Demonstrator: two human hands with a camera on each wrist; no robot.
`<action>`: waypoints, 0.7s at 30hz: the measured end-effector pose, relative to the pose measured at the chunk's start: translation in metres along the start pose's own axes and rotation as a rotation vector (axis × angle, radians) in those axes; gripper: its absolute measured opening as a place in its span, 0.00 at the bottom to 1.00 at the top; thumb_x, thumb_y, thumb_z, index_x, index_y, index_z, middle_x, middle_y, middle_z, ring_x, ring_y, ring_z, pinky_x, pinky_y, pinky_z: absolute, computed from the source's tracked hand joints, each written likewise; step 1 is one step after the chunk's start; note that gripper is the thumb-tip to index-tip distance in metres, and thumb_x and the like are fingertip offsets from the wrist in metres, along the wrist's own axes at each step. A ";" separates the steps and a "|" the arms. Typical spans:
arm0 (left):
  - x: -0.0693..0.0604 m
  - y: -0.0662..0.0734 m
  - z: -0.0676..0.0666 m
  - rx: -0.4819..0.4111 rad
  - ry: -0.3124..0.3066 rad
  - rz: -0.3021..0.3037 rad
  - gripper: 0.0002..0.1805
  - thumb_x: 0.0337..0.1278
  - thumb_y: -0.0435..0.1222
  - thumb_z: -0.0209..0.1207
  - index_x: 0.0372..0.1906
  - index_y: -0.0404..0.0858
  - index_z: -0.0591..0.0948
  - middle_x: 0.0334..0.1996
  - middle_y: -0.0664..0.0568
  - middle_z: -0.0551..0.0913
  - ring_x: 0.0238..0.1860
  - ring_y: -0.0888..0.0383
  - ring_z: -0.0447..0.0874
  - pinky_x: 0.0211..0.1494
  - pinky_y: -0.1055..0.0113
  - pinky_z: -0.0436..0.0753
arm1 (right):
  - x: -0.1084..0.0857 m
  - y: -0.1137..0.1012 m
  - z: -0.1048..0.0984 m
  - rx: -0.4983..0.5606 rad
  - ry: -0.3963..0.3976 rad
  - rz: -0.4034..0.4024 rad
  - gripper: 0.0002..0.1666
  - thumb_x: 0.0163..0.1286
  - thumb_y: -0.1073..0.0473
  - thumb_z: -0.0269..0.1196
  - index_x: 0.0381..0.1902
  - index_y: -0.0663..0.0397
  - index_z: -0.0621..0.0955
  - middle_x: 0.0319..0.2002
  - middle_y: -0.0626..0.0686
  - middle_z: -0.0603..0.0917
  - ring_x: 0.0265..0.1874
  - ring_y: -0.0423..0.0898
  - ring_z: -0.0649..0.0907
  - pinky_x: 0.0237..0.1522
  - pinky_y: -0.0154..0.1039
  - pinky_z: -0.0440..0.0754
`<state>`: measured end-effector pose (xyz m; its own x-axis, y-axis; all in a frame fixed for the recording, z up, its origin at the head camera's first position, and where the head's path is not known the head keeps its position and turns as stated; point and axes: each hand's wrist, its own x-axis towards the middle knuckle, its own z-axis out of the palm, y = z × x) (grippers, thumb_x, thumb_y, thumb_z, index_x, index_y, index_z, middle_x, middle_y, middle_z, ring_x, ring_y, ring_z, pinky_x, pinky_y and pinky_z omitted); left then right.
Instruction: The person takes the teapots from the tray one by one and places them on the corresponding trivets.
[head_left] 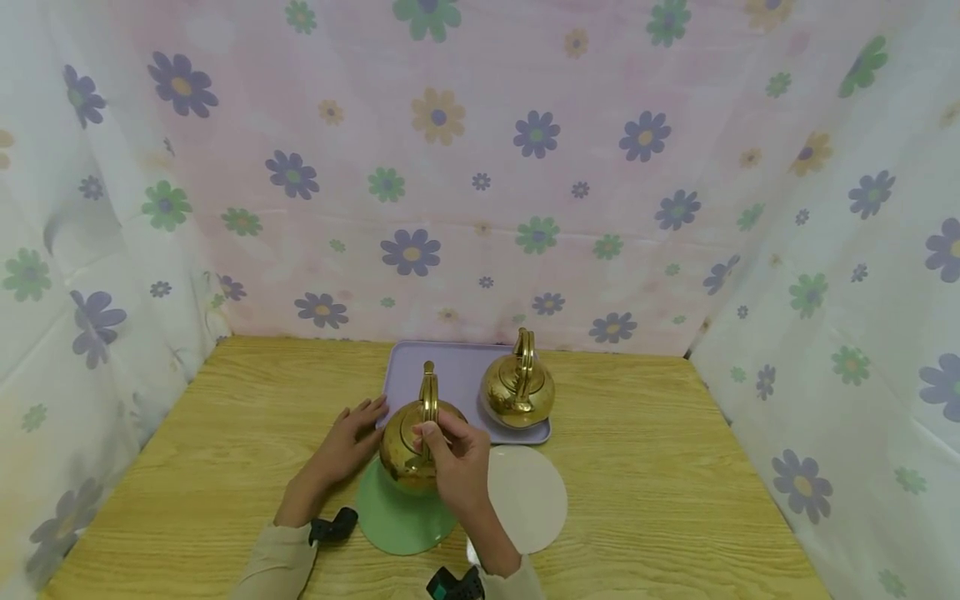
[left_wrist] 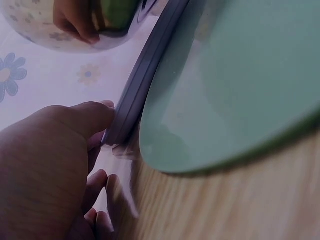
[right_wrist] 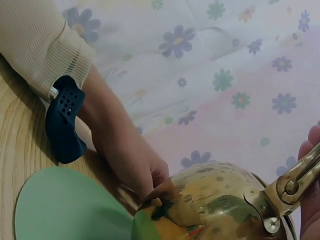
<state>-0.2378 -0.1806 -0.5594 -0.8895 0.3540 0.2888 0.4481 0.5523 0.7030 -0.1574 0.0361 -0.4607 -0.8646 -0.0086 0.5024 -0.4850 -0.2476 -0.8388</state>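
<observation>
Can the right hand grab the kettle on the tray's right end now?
Probably not: the right hand is gripping the other kettle by its handle. The right-end kettle itself looks unobstructed.

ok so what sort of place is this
Probably a small staged booth for tabletop work: flower-print cloth hangs at the back and both sides of a wooden table, where a gold kettle sits on a purple tray.

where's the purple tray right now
In the head view, the tray lies at the back of the table, just beyond the white disc, with the left hand at its left edge.
</observation>
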 end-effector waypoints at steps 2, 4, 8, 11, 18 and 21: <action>0.000 0.000 0.000 -0.001 0.000 0.002 0.25 0.72 0.31 0.58 0.68 0.24 0.72 0.72 0.34 0.68 0.74 0.26 0.58 0.73 0.25 0.47 | -0.001 -0.002 -0.001 -0.006 -0.007 -0.010 0.14 0.75 0.69 0.58 0.41 0.84 0.81 0.33 0.78 0.82 0.31 0.38 0.85 0.36 0.36 0.88; -0.001 0.001 0.000 -0.002 -0.001 0.003 0.25 0.72 0.31 0.57 0.69 0.24 0.72 0.72 0.34 0.68 0.74 0.26 0.58 0.73 0.26 0.47 | -0.002 -0.004 -0.002 -0.004 -0.011 -0.012 0.14 0.75 0.70 0.58 0.42 0.85 0.80 0.34 0.78 0.82 0.31 0.38 0.85 0.36 0.36 0.88; -0.001 0.002 -0.001 -0.003 0.000 0.004 0.25 0.72 0.32 0.57 0.68 0.24 0.73 0.72 0.33 0.68 0.74 0.26 0.59 0.73 0.26 0.47 | -0.004 -0.007 -0.003 -0.008 -0.018 -0.007 0.13 0.75 0.71 0.57 0.42 0.84 0.81 0.34 0.78 0.82 0.32 0.38 0.85 0.37 0.36 0.89; -0.001 0.002 -0.001 -0.001 0.001 0.004 0.25 0.72 0.32 0.57 0.68 0.24 0.73 0.72 0.33 0.69 0.73 0.26 0.59 0.73 0.25 0.47 | -0.006 -0.008 -0.004 -0.007 -0.011 0.005 0.14 0.75 0.70 0.58 0.42 0.84 0.81 0.35 0.77 0.83 0.32 0.38 0.85 0.38 0.35 0.88; 0.000 0.002 0.000 0.007 0.005 0.000 0.24 0.72 0.31 0.58 0.68 0.25 0.74 0.72 0.33 0.69 0.73 0.26 0.59 0.73 0.25 0.47 | -0.010 -0.010 -0.005 -0.001 -0.018 -0.033 0.15 0.75 0.69 0.58 0.41 0.86 0.80 0.33 0.79 0.82 0.32 0.38 0.85 0.36 0.35 0.88; 0.000 0.001 0.000 0.012 0.002 -0.002 0.24 0.72 0.32 0.57 0.68 0.25 0.74 0.72 0.34 0.69 0.74 0.26 0.59 0.73 0.25 0.47 | -0.012 -0.008 -0.006 0.001 -0.025 -0.044 0.14 0.75 0.71 0.57 0.41 0.86 0.80 0.32 0.79 0.81 0.32 0.37 0.85 0.35 0.36 0.89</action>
<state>-0.2370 -0.1801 -0.5582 -0.8907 0.3511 0.2888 0.4472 0.5620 0.6958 -0.1438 0.0441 -0.4614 -0.8388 -0.0218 0.5441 -0.5225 -0.2488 -0.8155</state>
